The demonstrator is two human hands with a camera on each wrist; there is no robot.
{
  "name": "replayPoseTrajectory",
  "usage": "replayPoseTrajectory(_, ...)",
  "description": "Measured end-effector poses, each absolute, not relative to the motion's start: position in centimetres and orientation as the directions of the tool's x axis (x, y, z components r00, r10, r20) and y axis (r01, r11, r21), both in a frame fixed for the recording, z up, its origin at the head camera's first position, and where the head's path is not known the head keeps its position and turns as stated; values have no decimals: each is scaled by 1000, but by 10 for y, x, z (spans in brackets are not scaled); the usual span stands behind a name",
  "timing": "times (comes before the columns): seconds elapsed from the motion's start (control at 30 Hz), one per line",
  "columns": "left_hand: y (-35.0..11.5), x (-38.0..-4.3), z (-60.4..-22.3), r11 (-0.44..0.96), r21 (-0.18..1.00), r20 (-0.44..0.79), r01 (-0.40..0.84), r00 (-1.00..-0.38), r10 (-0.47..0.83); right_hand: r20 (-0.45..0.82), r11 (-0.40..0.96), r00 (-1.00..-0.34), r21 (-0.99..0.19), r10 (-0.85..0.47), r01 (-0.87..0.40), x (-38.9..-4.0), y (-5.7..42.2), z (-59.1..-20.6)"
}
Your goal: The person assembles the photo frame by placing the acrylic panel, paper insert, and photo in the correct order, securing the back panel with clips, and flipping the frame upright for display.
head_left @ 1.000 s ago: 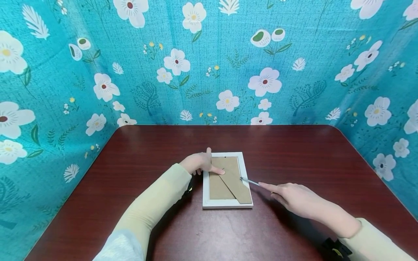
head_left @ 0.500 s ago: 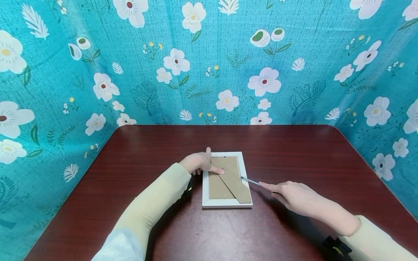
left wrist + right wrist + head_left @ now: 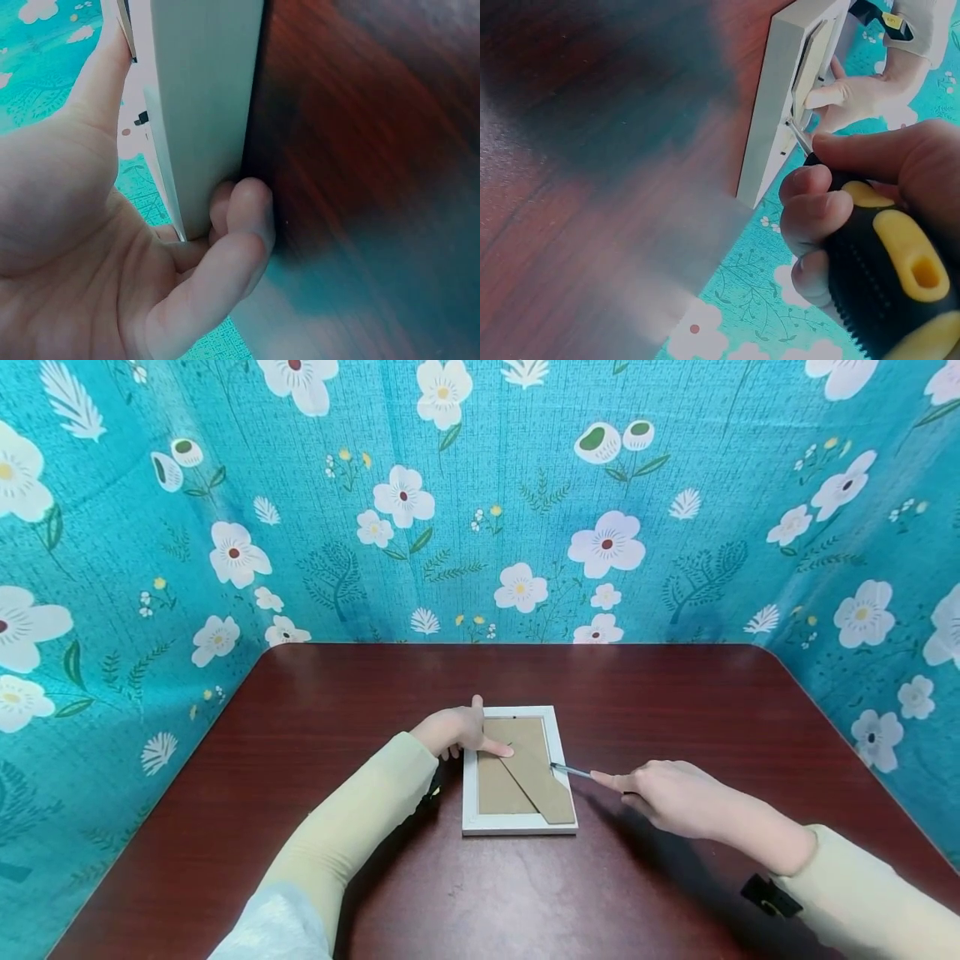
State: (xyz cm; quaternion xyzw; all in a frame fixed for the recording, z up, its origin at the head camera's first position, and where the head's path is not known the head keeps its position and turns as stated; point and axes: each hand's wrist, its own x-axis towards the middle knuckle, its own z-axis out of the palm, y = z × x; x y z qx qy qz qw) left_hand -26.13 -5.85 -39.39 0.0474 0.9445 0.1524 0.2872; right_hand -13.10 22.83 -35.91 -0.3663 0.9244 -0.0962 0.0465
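Observation:
A white picture frame [image 3: 471, 789] lies face down on the table, its brown backing board [image 3: 498, 793] and slanted stand leg [image 3: 542, 781] showing. My left hand [image 3: 459, 730] grips the frame's left side. Its thumb presses on the backing, and in the left wrist view the curled fingers [image 3: 251, 206] lie against the frame's side edge [image 3: 202, 97]. With my right hand [image 3: 678, 797] I hold a screwdriver by its black and yellow handle [image 3: 889, 259], the index finger stretched along it. The screwdriver's thin metal shaft [image 3: 573, 771] reaches the right inner edge of the frame, by the backing.
The dark red wooden table [image 3: 360, 693] extends all around the frame. Behind it and at both sides hangs a turquoise flowered cloth [image 3: 465, 543]. Small dark metal tabs [image 3: 783, 153] show on the frame's back in the right wrist view.
My right hand and forearm have risen slightly, while the screwdriver's tip stays at the frame's right inner edge. The left hand keeps its place on the frame. The head view has shifted a little.

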Motion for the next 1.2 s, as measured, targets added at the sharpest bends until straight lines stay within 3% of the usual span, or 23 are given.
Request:
replayPoseTrajectory(0.33, -61, -261, -392, 954, 301, -518, 2, -840, 165, -17, 695, -703, -166, -711, -700, -139, 226, -353)
replayPoseTrajectory(0.6, -63, -261, -388, 955, 298, -527, 1, -833, 165, -60, 686, -690, -193, -722, -701, -147, 222, -343)
replayPoseTrajectory(0.83, -64, -260, -386, 953, 302, -536, -10, -828, 161, -180, 717, -696, -254, -695, -649, -156, 213, -328)
replayPoseTrajectory(1.2, -59, -257, -391, 952, 305, -529, 1, -831, 170, -366, 767, -681, -185, -634, -615, -168, 189, -303)
